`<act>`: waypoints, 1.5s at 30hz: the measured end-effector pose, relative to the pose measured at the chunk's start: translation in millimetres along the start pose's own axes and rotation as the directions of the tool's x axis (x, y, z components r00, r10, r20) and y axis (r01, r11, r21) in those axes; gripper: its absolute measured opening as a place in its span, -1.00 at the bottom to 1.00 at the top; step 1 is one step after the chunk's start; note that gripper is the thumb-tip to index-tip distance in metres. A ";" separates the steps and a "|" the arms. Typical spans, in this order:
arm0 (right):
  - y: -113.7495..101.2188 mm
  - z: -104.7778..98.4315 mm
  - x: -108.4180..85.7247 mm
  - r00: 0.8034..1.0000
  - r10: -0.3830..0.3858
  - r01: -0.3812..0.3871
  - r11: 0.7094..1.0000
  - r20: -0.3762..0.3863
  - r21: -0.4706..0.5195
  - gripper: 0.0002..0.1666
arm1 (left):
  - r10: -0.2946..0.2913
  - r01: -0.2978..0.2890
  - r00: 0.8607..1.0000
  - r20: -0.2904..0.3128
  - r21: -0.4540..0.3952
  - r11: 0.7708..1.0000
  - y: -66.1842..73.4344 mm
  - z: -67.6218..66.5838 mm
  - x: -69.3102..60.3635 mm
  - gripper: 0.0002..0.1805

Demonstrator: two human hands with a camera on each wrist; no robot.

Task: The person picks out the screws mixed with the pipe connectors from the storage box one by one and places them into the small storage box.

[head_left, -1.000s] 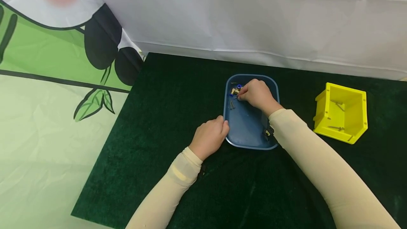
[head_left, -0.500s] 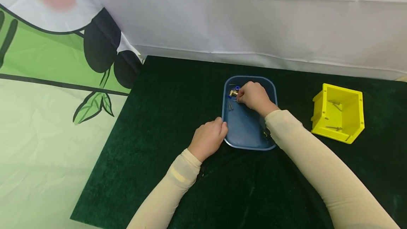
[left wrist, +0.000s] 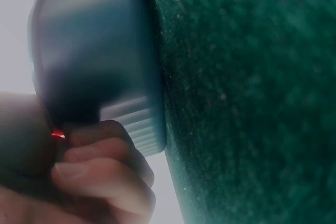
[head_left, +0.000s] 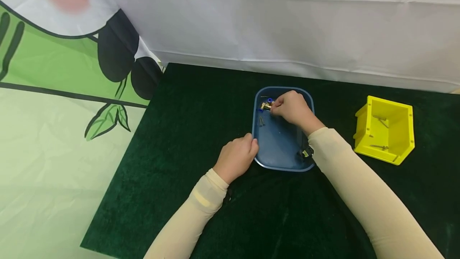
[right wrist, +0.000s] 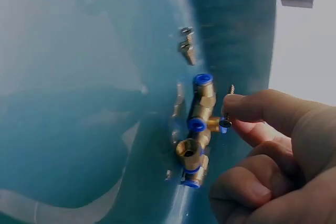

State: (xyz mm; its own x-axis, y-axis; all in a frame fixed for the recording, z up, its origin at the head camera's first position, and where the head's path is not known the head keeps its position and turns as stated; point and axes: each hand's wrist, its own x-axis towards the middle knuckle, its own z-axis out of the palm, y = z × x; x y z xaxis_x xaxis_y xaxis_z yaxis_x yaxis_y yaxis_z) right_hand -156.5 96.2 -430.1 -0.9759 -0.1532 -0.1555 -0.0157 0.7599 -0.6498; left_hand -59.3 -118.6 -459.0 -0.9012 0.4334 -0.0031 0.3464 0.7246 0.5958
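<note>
A blue tray (head_left: 280, 147) lies on the dark green cloth. My left hand (head_left: 236, 156) grips its left rim, the thumb above and curled fingers (left wrist: 105, 171) against the outer wall in the left wrist view. Over the upper part of the tray, my right hand (head_left: 292, 109) pinches a small screw (right wrist: 229, 106) between thumb and forefinger. Just beside those fingertips lie several brass pipe fittings with blue collars (right wrist: 202, 124). A few more screws (head_left: 261, 121) rest on the tray floor below the fittings. My right palm is hidden in the head view.
Right of the tray stands a yellow bin (head_left: 384, 131) with several screws inside. A white cloth (head_left: 287, 27) hangs behind the table, and a printed panel (head_left: 54, 151) is at the left.
The screw at my right fingertips has come up off the tray floor, and that hand has shifted slightly right. My left hand stays on the tray's rim.
</note>
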 end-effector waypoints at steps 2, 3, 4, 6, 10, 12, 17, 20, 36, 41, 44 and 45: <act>-0.9 -2.6 -2.6 1.000 0.008 -0.008 1.000 0.004 0.024 -0.82 | -0.005 0.005 1.000 0.000 0.003 1.000 -0.4 -0.4 -0.2 -0.65; -1.7 -4.3 -4.4 1.000 0.014 -0.014 0.999 0.005 0.040 -0.82 | -0.006 0.006 1.000 0.001 0.003 1.000 -0.5 -0.5 -0.3 -0.65; -2.8 -5.9 -6.5 1.000 0.020 -0.020 0.998 0.003 0.055 -0.81 | -0.008 0.008 1.000 0.002 0.003 1.000 -0.8 -0.5 -0.4 -0.65; -5.8 -10.1 -11.5 0.999 0.034 -0.034 0.996 -0.004 0.086 -0.81 | -0.010 0.010 1.000 0.003 0.006 1.000 -0.9 -0.4 -0.7 -0.65; -12.6 -22.8 -26.7 0.996 0.088 -0.082 0.984 -0.028 0.157 -0.81 | -0.003 0.003 1.000 -0.003 0.005 1.000 -0.7 0.4 0.1 -0.65; -14.3 -29.4 -35.4 0.993 0.113 -0.103 0.976 -0.044 0.191 -0.80 | 0.001 -0.001 1.000 -0.004 0.006 1.000 -0.5 0.4 0.4 -0.65; -11.6 -40.9 -54.6 0.985 0.140 -0.110 0.961 -0.102 0.255 -0.75 | 0.015 -0.015 1.000 -0.003 0.001 1.000 -1.1 0.3 0.7 -0.66; -5.8 -48.0 -63.8 0.980 0.147 -0.108 0.958 -0.132 0.265 -0.72 | 0.022 -0.022 1.000 -0.003 -0.002 1.000 -0.1 0.4 1.9 -0.66; 38.3 -75.1 -99.5 0.923 0.319 -0.252 0.923 -0.214 0.290 -0.44 | -0.002 0.002 1.000 0.021 -0.005 1.000 0.5 0.8 0.7 -0.64; 57.7 -87.5 -121.3 0.899 0.370 -0.299 0.909 -0.234 0.291 -0.37 | 0.009 -0.009 1.000 0.022 -0.022 1.000 -0.3 0.8 1.6 -0.65; 70.9 -96.6 -134.6 0.873 0.424 -0.345 0.886 -0.240 0.310 -0.35 | 0.012 -0.011 1.000 0.019 -0.021 1.000 -0.4 -0.2 1.8 -0.65; 75.3 -99.3 -137.9 0.857 0.446 -0.360 0.876 -0.257 0.321 -0.37 | 0.010 -0.010 1.000 0.017 -0.019 1.000 -0.6 -0.7 1.7 -0.65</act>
State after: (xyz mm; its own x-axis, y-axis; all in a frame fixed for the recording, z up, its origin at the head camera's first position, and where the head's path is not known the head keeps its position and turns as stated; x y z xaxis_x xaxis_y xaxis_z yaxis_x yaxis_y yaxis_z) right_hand -44.7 237.3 -383.6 -0.8995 0.3699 -0.2325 0.4074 0.5178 -0.7523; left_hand -61.2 -118.6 -458.8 -0.8931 0.4497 -0.0105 0.3504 0.7102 0.6106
